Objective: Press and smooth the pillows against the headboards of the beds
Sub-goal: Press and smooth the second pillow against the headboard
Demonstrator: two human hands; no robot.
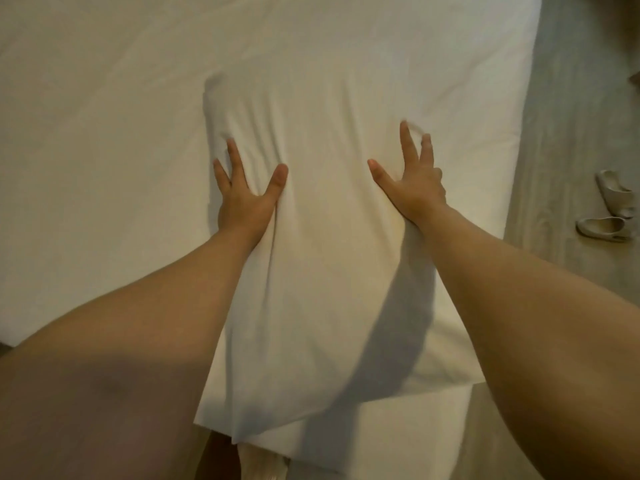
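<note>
Your left hand (242, 199) and right hand (412, 185), fingers spread wide and holding nothing, press the pillow (322, 271), which runs lengthwise away from you between them.

Both hands (246, 199) (414, 188) flat, fingers splayed, arms outstretched

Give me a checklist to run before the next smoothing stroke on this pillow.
1. Left hand flat on the pillow, fingers spread: ok.
2. Right hand on the pillow: ok, though its fingertips are blurred.
3. Pillow smooth: not ok, creases run up between and beyond the hands.
4. Pillow against a headboard: cannot tell, no headboard in view.
5. Pillow fully on the bed: not ok, its near end overhangs the edge.
6. Slippers clear of the feet: cannot tell, feet unseen.
</note>
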